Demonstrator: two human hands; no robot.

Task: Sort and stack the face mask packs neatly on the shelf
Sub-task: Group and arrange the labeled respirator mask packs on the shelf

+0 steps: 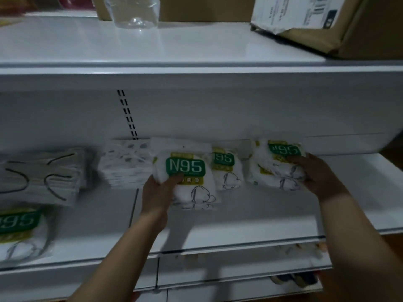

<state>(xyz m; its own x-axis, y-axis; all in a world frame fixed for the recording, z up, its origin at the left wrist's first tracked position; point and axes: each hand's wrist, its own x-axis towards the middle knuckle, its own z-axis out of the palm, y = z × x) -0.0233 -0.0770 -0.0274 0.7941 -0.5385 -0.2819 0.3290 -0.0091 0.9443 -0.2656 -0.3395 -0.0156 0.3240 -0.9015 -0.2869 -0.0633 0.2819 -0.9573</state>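
Mostly above the left grip [158, 192], one N95 pack [185, 168].

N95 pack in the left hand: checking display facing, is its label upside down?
Right way up: the N95 pack shows its label reading normally.

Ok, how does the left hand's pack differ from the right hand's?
The left-hand pack shows its green N95 label right way up; the right-hand pack shows it upside down. The left hand grips its pack from the left, thumb on the label; the right hand holds its pack from the right. Both are white with mask drawings.
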